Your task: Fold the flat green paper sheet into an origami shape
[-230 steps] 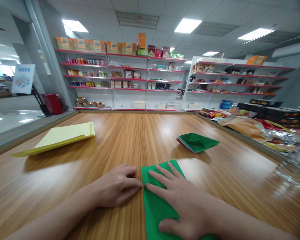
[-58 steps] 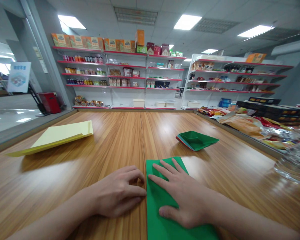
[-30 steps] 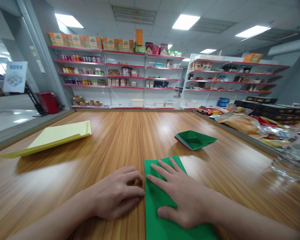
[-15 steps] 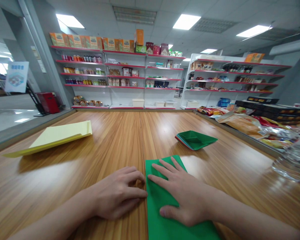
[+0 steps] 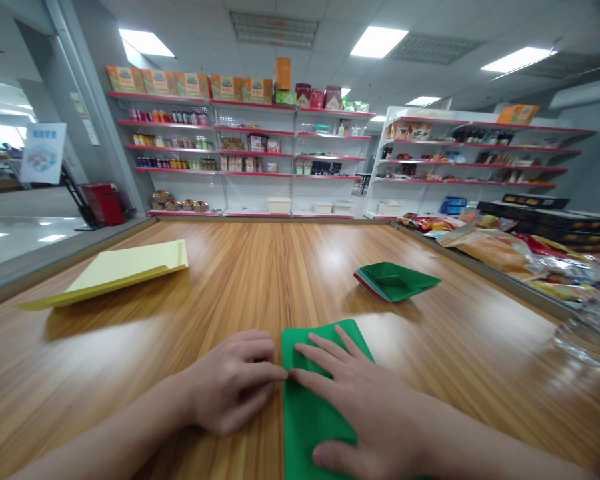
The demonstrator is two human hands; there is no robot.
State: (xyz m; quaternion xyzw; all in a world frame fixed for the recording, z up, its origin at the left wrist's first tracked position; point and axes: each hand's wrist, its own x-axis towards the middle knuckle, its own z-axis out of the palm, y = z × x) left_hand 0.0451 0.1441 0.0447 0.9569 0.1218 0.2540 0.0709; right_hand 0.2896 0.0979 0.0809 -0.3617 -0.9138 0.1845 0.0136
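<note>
The green paper lies flat on the wood-grain table, at its near middle, directly under the right hand and just right of the left hand. Its long axis runs from near to far, and its near end passes out of view. The right hand is the closer of the two: it rests palm down over the paper, fingers spread and straight, gripping nothing. The left hand is partly curled, its index finger reaching right so that the tip meets the paper's left edge, next to the right index fingertip. Whether the left finger and thumb pinch that edge cannot be told.

Counted on the table, there is one green paper beneath the hand. Far right of it sits one folded green paper tray, with red and blue paper showing beneath. Far left is one piece of yellow paper, possibly several sheets. At the right edge of the view stands one clear plastic container, partly cut off. Beyond, five orange cartons line the top shelf, with one upright orange box beside them.
</note>
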